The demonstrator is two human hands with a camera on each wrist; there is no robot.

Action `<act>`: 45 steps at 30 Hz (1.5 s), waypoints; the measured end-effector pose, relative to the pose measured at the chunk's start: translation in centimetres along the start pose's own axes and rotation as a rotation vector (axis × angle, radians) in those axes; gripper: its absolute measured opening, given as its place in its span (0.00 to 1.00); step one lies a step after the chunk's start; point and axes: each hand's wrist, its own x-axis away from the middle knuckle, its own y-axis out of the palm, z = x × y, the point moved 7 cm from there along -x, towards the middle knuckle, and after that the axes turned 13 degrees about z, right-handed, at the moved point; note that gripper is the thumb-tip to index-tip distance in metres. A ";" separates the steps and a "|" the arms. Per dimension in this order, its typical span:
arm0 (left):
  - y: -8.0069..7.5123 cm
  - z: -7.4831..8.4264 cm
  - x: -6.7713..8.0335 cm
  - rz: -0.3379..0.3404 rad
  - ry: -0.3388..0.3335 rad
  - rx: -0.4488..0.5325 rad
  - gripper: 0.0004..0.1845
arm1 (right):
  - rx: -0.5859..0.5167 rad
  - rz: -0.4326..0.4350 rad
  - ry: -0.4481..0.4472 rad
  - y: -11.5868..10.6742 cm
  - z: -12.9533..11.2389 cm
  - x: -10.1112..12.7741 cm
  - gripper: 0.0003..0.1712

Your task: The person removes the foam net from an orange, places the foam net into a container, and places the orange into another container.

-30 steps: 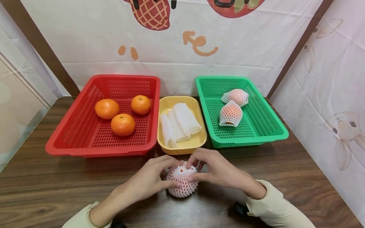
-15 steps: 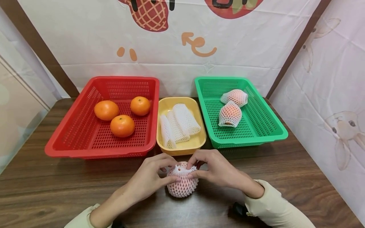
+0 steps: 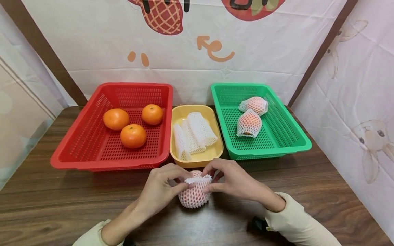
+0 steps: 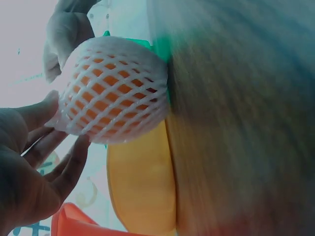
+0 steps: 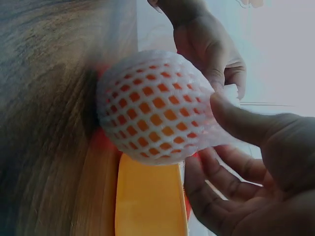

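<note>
An orange in a white foam net sleeve (image 3: 194,197) stands on the wooden table between both hands, its orange skin showing through the mesh. My left hand (image 3: 160,186) pinches the sleeve's top edge from the left, thumb in front. On the other side my right hand (image 3: 232,179) pinches the same gathered edge between thumb and fingers. From the left wrist view, the net (image 4: 115,93) covers the orange's side, with the left fingertips at the sleeve's end. The right wrist view shows the right thumb (image 5: 241,118) pressing the bunched end of the net.
Behind the hands sits a yellow tray (image 3: 212,158) with several folded foam nets (image 3: 200,129). A red basket (image 3: 77,164) at left holds three oranges (image 3: 133,136). The green basket (image 3: 283,136) at right holds two net-wrapped fruits (image 3: 249,123).
The sleeve's top edge has been drawn up and flattened, hiding the orange spot seen in its opening before. Orange and left hand have shifted slightly up in the head view.
</note>
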 end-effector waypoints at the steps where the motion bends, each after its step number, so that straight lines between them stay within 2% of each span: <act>1: 0.0 0.0 0.0 0.011 0.006 -0.003 0.15 | -0.002 0.017 -0.006 -0.1 0.0 0.0 0.17; 5: 0.1 -0.1 -0.1 0.004 -0.010 -0.022 0.14 | -0.009 0.066 -0.026 -0.3 -0.2 -0.1 0.12; 8: 0.5 -0.5 -0.1 -0.060 -0.068 -0.058 0.14 | -0.013 0.072 -0.027 -0.3 -0.3 -0.1 0.11; 12: 1.1 -1.3 0.2 -0.152 -0.155 -0.138 0.22 | -0.030 0.083 -0.033 -0.4 -0.4 0.0 0.11; 15: 1.2 -1.5 0.3 -0.176 -0.188 -0.147 0.22 | -0.038 0.073 -0.061 -0.3 -0.5 0.2 0.10; 21: 0.7 -1.4 0.4 -0.118 -0.197 -0.077 0.11 | -0.051 0.047 -0.055 -0.1 -0.5 0.2 0.10; 26: 0.5 -1.2 0.4 -0.063 -0.180 -0.050 0.06 | -0.066 0.027 -0.019 0.2 -0.1 0.0 0.20; 29: 0.4 -1.1 0.5 -0.030 -0.144 -0.049 0.07 | -0.057 0.030 -0.029 0.5 0.1 0.0 0.24; 35: -0.1 -0.7 0.2 0.063 -0.069 -0.112 0.13 | -0.032 0.121 -0.038 0.2 0.0 -0.1 0.15; 38: -0.2 -0.5 0.1 0.081 -0.059 -0.115 0.13 | -0.027 0.158 -0.015 -0.1 -0.1 0.0 0.12; 41: 0.0 -0.9 0.1 0.039 -0.136 -0.096 0.13 | -0.016 0.197 0.002 -0.6 -0.3 0.0 0.10; 45: 0.6 -1.6 0.3 -0.066 -0.257 -0.100 0.18 | -0.014 0.238 0.016 -1.1 -0.4 0.1 0.09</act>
